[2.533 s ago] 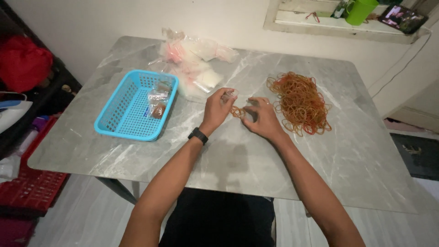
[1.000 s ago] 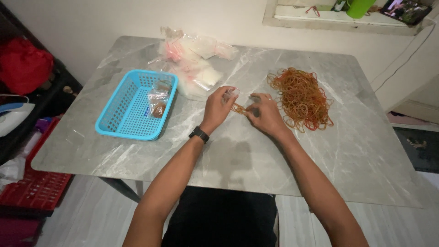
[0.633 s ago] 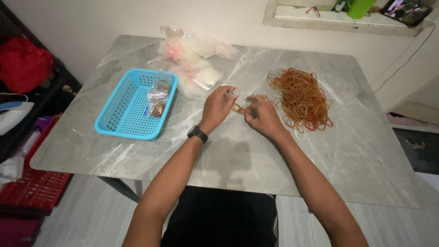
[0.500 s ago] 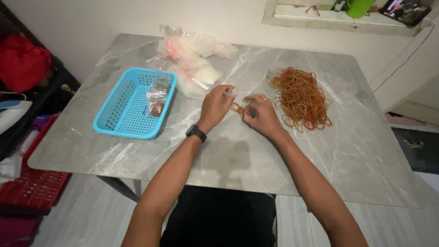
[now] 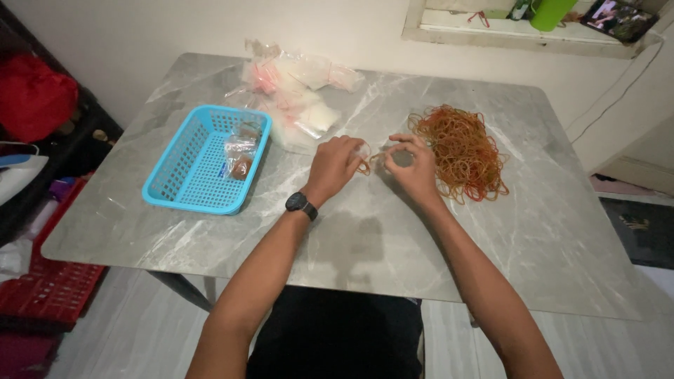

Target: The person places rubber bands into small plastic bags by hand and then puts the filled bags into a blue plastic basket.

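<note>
Head view: both hands meet at the middle of the grey marble-patterned table (image 5: 210,238). The left hand (image 5: 335,165) and right hand (image 5: 413,165) pinch a small bunch of orange rubber bands (image 5: 370,161) between closed fingers. Two filled clear packets (image 5: 239,154) lie in the blue plastic basket (image 5: 175,182); the large loose heap of orange rubber bands (image 5: 460,151) and the pile of empty clear bags (image 5: 295,91) suggest most remains. Compared with moments earlier, the hands have hardly shifted.

Grey marble-patterned table (image 5: 210,238), left hand (image 5: 333,167) and right hand (image 5: 411,165) meeting at its middle, pinching a few small orange rubber bands (image 5: 368,163), tangled orange rubber-band heap (image 5: 460,151) just right of them, light blue plastic mesh basket (image 5: 186,168) at table's left, clear plastic bags (image 5: 295,88) at its far side.
</note>
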